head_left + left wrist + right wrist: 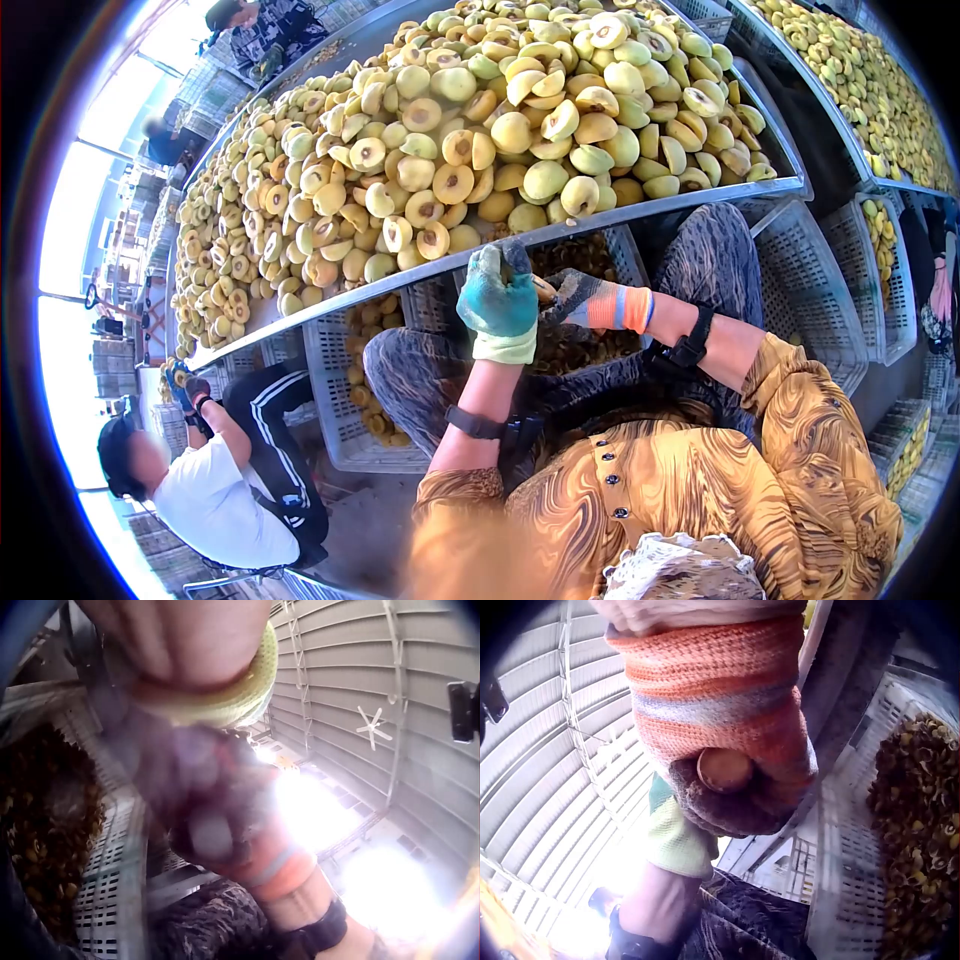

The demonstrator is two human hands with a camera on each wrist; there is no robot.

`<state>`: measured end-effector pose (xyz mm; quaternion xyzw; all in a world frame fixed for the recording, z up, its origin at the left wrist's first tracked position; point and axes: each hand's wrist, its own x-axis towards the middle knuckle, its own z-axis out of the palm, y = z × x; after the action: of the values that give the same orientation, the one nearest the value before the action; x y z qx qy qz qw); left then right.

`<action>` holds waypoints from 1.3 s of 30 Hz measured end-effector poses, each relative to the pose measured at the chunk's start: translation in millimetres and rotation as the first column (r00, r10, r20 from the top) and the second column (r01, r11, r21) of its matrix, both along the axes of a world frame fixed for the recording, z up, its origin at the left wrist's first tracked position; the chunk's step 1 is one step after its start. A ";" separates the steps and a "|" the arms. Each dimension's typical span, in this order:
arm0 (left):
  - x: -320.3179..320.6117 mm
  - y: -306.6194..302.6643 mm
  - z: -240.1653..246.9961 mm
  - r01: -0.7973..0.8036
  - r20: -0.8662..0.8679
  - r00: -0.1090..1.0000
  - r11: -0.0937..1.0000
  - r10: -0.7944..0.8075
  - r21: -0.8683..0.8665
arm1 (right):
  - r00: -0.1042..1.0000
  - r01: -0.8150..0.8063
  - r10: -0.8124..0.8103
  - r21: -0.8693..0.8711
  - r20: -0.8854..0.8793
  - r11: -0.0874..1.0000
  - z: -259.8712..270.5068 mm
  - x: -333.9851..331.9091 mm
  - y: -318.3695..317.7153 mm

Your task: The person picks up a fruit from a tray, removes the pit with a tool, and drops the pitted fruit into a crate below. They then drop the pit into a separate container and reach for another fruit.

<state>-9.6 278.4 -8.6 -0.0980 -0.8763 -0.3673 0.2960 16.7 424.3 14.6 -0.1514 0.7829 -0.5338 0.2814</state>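
Frame centre: your right hand [588, 302] grips a round-ended handle [725, 769]; left hand [498, 302] beside, can't tell its hold; halved fruit [453, 183] upper centre.

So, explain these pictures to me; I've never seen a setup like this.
There's no machine: a person works with two gloved hands. The wide picture is taken from the head, looking forward and down; the other two are taken from the left and right wrists, close to each hand. On the metal table lies a big heap of halved fruit, with plastic crates below. The green-gloved left hand and orange-and-dark-gloved right hand are close together. The right hand grips a round-ended brown thing, perhaps a tool handle. Whatever the left may hold is hidden.
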 end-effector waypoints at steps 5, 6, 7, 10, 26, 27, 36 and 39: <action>0.1 3.9 6.4 -0.014 0.045 0.999 0.999 0.015 -0.030 | 0.975 0.085 -0.082 -0.002 0.206 0.996 2.8 -0.7 -0.9; 0.6 2.2 13.2 0.020 0.043 0.999 0.997 -0.017 -0.080 | 0.963 0.091 -0.084 -0.017 0.258 0.996 9.4 0.4 2.6; 0.4 0.3 18.4 0.055 0.043 0.998 0.990 -0.049 -0.129 | 0.947 0.099 -0.085 -0.032 0.309 0.995 12.6 1.2 5.3; -5.2 -7.0 27.3 0.262 -0.015 0.963 0.952 -0.268 -0.159 | 0.874 0.174 -0.063 -0.189 0.482 0.966 9.7 3.2 10.4; -2.4 -20.9 17.2 0.435 0.363 0.771 0.849 -0.523 0.299 | 0.886 0.071 0.038 -0.218 0.463 0.973 8.0 7.8 19.3; -4.3 -21.0 20.2 0.470 0.329 0.816 0.877 -0.475 0.099 | 0.882 0.054 0.051 -0.207 0.469 0.977 7.2 6.3 19.9; -12.3 -35.7 28.0 0.709 0.508 0.443 0.636 -0.739 0.305 | 0.484 0.060 0.435 -0.525 0.759 0.849 -20.0 5.5 20.2; -3.6 -30.9 25.8 0.350 0.414 0.493 0.610 -0.765 0.711 | 0.557 0.076 0.404 -0.529 0.726 0.845 -15.4 4.4 16.0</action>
<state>-13.2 247.5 17.2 -0.1602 -0.6895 -0.6829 -0.1806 21.0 440.3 -0.8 -0.0313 0.3767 -0.6963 0.6101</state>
